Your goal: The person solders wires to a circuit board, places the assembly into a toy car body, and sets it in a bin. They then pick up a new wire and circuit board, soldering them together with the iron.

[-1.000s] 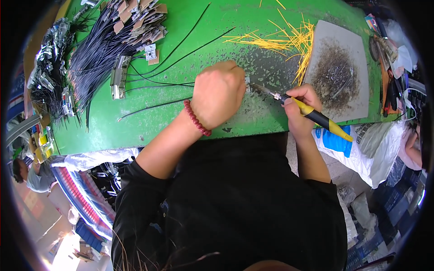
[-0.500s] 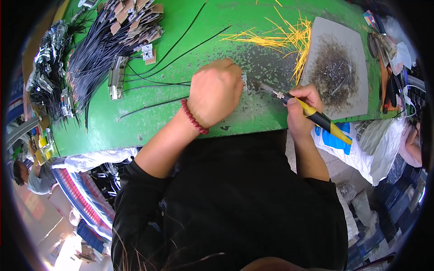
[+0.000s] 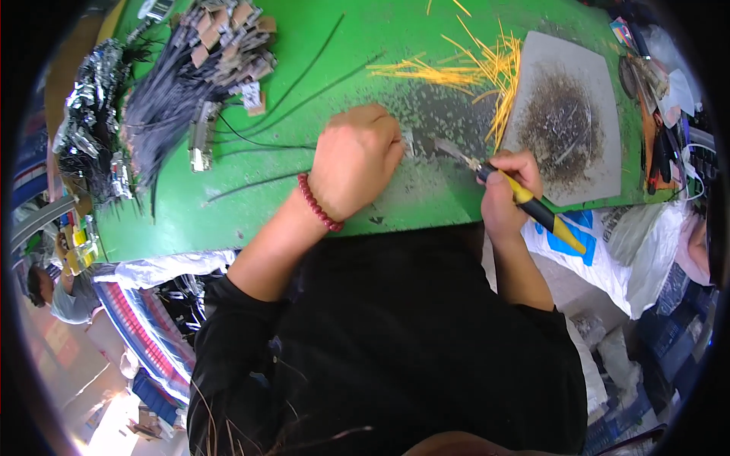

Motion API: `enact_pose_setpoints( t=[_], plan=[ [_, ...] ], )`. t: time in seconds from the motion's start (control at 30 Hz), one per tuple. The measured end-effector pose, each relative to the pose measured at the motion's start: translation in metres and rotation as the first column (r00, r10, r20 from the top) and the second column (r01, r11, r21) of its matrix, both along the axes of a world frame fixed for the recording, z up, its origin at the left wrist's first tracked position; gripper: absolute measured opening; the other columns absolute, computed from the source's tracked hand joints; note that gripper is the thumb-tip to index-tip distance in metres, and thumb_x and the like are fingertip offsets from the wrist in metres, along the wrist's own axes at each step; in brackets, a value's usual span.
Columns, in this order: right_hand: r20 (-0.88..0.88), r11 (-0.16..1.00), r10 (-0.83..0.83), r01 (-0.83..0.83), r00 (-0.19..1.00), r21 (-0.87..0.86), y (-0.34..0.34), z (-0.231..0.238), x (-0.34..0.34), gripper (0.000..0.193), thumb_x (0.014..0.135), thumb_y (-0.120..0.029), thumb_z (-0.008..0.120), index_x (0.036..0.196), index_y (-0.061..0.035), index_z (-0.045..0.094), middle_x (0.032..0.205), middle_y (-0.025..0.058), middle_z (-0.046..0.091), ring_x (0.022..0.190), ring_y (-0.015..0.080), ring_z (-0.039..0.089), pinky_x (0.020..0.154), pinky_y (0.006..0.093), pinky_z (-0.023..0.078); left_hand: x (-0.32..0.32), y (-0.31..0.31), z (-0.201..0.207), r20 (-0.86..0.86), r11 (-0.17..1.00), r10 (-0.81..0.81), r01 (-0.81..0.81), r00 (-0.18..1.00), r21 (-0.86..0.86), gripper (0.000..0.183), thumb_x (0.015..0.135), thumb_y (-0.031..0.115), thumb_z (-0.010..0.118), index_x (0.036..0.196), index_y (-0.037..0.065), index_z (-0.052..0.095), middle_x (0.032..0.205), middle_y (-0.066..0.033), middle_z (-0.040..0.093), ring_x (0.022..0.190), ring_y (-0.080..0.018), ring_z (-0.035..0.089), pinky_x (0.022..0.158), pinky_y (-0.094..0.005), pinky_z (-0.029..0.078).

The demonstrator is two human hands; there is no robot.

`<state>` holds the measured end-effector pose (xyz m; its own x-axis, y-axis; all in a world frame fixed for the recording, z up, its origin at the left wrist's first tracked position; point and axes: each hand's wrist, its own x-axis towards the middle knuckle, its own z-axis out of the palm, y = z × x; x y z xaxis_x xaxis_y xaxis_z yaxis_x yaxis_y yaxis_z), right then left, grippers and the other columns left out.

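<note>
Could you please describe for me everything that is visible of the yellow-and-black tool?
The yellow-and-black tool is pen-shaped, with a plastic-looking handle banded in both colours and a thin, metallic-looking front. It slants, tip pointing up-left toward the left hand, its yellow rear end showing past the edge of the green table. The right hand grips the handle near its front. Whether the tip touches anything is unclear.

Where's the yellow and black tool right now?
In the head view, the yellow and black tool sits in the right hand, right of centre, its metal tip pointing toward the left hand.
</note>
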<state>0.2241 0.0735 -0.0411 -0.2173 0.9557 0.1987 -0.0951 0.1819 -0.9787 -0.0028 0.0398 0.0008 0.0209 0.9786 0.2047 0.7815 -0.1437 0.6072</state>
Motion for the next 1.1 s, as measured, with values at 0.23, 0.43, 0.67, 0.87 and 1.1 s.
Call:
enact_pose_setpoints(
  t=[0.23, 0.43, 0.67, 0.87, 1.1],
  plan=[
    [-0.024, 0.999, -0.033, 0.032, 0.999, -0.017, -0.003, -0.001, 0.004, 0.012, 0.083, -0.007, 0.058, 0.089, -0.0011, 0.05, 0.075, 0.0062, 0.053, 0.064, 0.011, 0.05, 0.06, 0.0234, 0.043, -0.051, 0.055, 0.003, -0.356, 0.986, 0.169, -0.152, 0.919, 0.074, 0.014, 0.078, 0.017, 0.069, 0.081, 0.004, 0.065, 0.089, -0.0137, 0.063, 0.085, -0.0316, 0.063, 0.072, -0.0412, 0.053],
    [-0.084, 0.998, -0.035, 0.03, 0.996, -0.056, -0.003, -0.008, 0.004, 0.013, 0.083, -0.007, 0.058, 0.091, -0.0012, 0.049, 0.075, 0.0054, 0.053, 0.065, 0.01, 0.051, 0.059, 0.0223, 0.043, -0.057, 0.058, -0.015, -0.38, 0.98, 0.188, -0.199, 0.906, 0.01, 0.013, 0.088, 0.017, 0.059, 0.088, 0.003, 0.056, 0.086, -0.018, 0.062, 0.082, -0.0359, 0.062, 0.071, -0.047, 0.051],
    [-0.117, 0.997, -0.026, 0.017, 0.993, -0.076, -0.003, 0.0, 0.004, 0.012, 0.083, -0.007, 0.057, 0.09, -0.0015, 0.049, 0.074, 0.0047, 0.052, 0.064, 0.0093, 0.05, 0.059, 0.0223, 0.043, -0.071, 0.082, 0.002, -0.295, 0.908, 0.392, -0.418, 0.871, -0.031, 0.042, 0.088, 0.031, 0.061, 0.116, 0.001, 0.053, 0.108, -0.0216, 0.065, 0.093, -0.0361, 0.066, 0.078, -0.0468, 0.054],
    [-0.194, 0.993, -0.011, -0.011, 0.981, -0.113, -0.004, -0.001, -0.001, 0.015, 0.084, -0.005, 0.064, 0.095, -0.0021, 0.053, 0.079, 0.0015, 0.054, 0.065, 0.0053, 0.05, 0.058, 0.0199, 0.039, -0.086, 0.102, -0.006, -0.456, 0.851, 0.36, -0.487, 0.814, -0.197, 0.029, 0.087, 0.029, 0.058, 0.096, 0.003, 0.067, 0.105, -0.0185, 0.065, 0.092, -0.0354, 0.067, 0.077, -0.0468, 0.055],
    [0.038, 0.991, 0.115, -0.112, 0.993, -0.07, -0.001, 0.023, -0.016, 0.032, 0.096, -0.012, 0.058, 0.124, 0.0007, 0.051, 0.08, 0.0131, 0.068, 0.059, 0.0111, 0.058, 0.055, 0.0213, 0.046, -0.048, 0.021, 0.029, -0.164, 0.988, 0.103, -0.082, 0.981, 0.131, 0.009, 0.081, 0.009, 0.066, 0.081, 0.006, 0.057, 0.085, -0.0115, 0.059, 0.071, -0.0317, 0.062, 0.06, -0.0418, 0.051]
  ],
)
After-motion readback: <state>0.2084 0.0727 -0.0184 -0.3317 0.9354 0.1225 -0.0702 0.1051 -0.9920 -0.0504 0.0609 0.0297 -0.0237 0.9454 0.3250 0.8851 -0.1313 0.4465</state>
